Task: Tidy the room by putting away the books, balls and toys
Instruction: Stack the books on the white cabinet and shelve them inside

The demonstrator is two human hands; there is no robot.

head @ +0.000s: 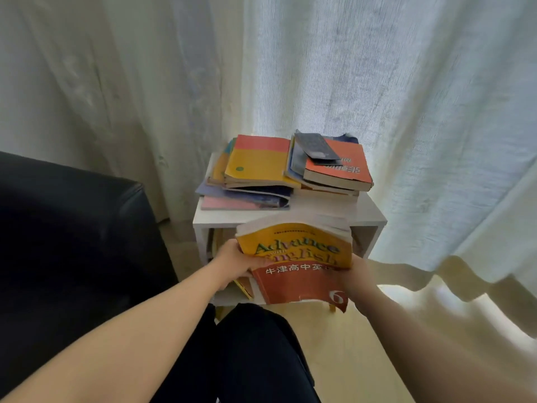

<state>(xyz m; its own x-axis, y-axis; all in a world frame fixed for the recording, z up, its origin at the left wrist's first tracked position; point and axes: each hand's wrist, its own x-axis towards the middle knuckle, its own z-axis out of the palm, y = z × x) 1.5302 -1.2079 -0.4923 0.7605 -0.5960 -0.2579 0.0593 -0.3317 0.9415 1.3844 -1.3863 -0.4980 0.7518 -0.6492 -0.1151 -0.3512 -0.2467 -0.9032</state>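
Holding a fat book (299,266) in the air, the person has it just in front of the white shelf (369,210). The left hand (232,261) grips the book's left edge. Its thumb (258,262) presses on the yellow cover, and the other fingers curl under, out of sight. The right hand (359,274) is at the book's right edge. It is mostly hidden and blurry, so I cannot tell if its fingers are spread or pinching.

The book looks soft and floppy. Its near corner hangs down bent, and the pages fan open at the far side. If the grip is loose on the right, I think the book could sag, slip and drop to the floor (363,344), or the cover could crease.

The shelf top is nearly full. The left pile (258,167) is messy and pokes out past the edge. The right pile (340,170) has a dark flat thing (316,148) lying on it. Only a thin bare strip is free at the front. Pushing the book in there could bump a pile and make books slide off. The dark thing could slip off too.
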